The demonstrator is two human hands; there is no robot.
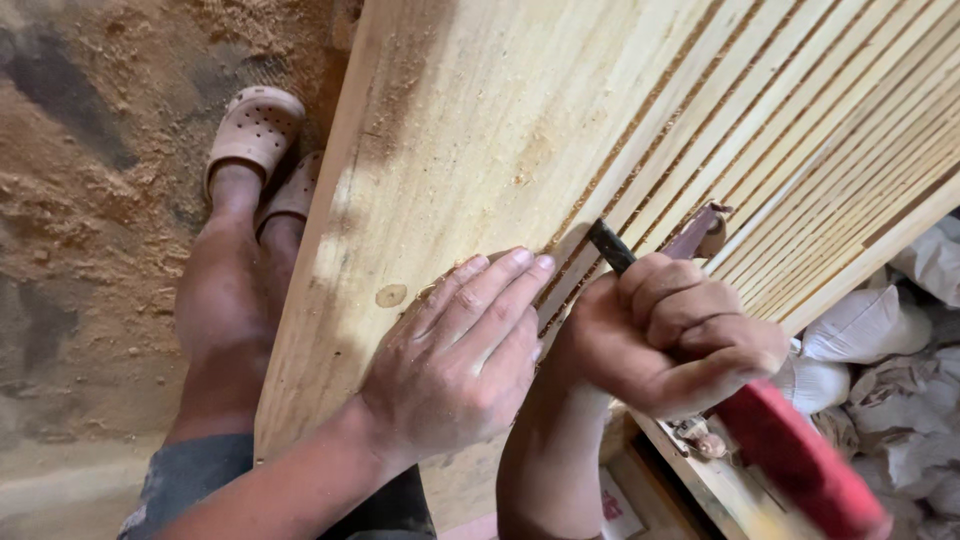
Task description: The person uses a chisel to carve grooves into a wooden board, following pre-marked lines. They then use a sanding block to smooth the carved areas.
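Note:
A pale wooden panel [460, 130] with many thin parallel slats [800, 140] fills the upper right of the head view. My left hand [455, 355] lies flat on the panel's broad frame board, fingertips at the edge of the first slats. My right hand [665, 335] is shut on a red-handled chisel [800, 455] whose dark blade [610, 245] points into the slats beside my left fingertips. A dark reddish tool part [700, 230] shows just beyond my right fingers.
My legs and beige clogs [255, 130] stand on a sawdust-covered floor [90, 200] left of the panel. White and grey sacks [880, 340] pile up at the right. A wooden bench edge [690, 475] with small hardware lies under my right hand.

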